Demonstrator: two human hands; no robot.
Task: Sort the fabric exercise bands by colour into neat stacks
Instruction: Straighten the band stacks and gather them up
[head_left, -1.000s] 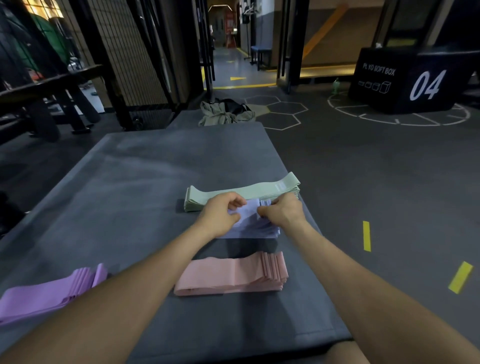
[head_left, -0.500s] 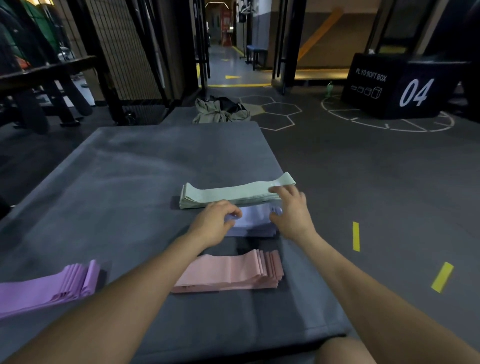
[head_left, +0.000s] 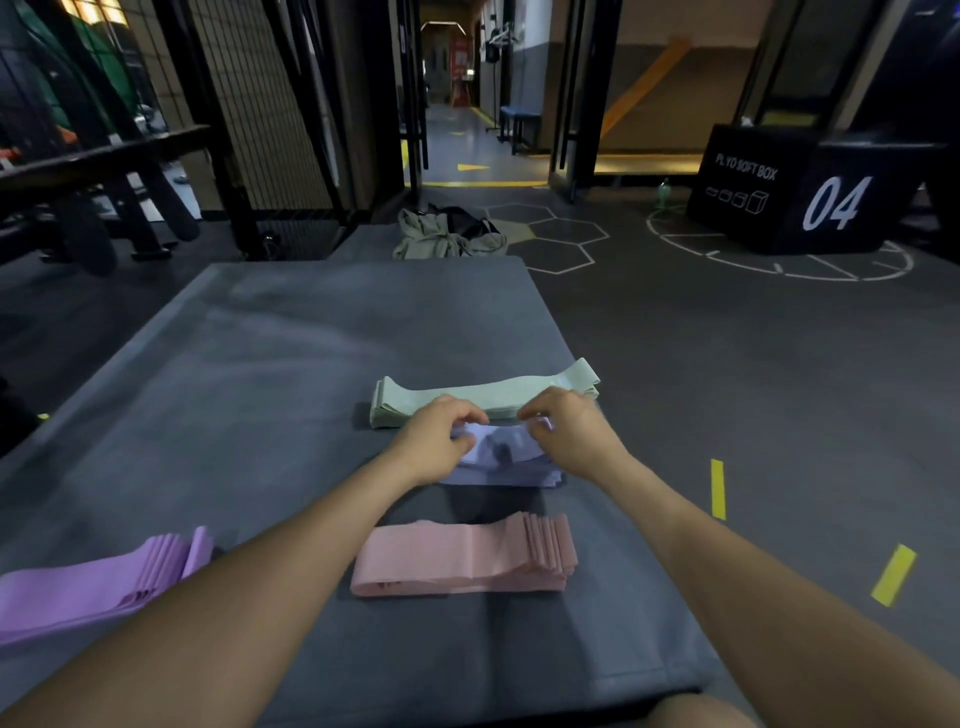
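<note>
Lavender stack (head_left: 511, 470): soft woven fabric, pale blue-violet, lying flat on the grey mat (head_left: 270, 374) between the green and pink stacks; I am lifting its top band, which is bowing up into a shallow arch between my hands.
Change: half a second ago my right hand was lying flat with its fingers reaching onto the green stack, and my left was resting on the lavender pile; now I am bringing both hands in over the lavender top band and curling my fingers onto it.
My left hand (head_left: 434, 444): I am pinching the left end of the top lavender band, thumb and fingertips curled round its edge.
My right hand (head_left: 569, 439): I am pinching the right end of that same band, fingers bent over its far edge.
Green stack (head_left: 467, 397): sage, matte, long flat loops piled evenly, sitting just beyond my knuckles; its right end is flaring up slightly.
Pink stack (head_left: 457, 564): dusty rose, nearest me, layers fanning into stepped edges at the right end.
Purple stack (head_left: 98, 587): brighter lilac, well apart at the left, ends fanning out in steps, running out of view.
Mat: dark grey, smooth, faintly smudged, rectangular with a rounded near corner.
</note>
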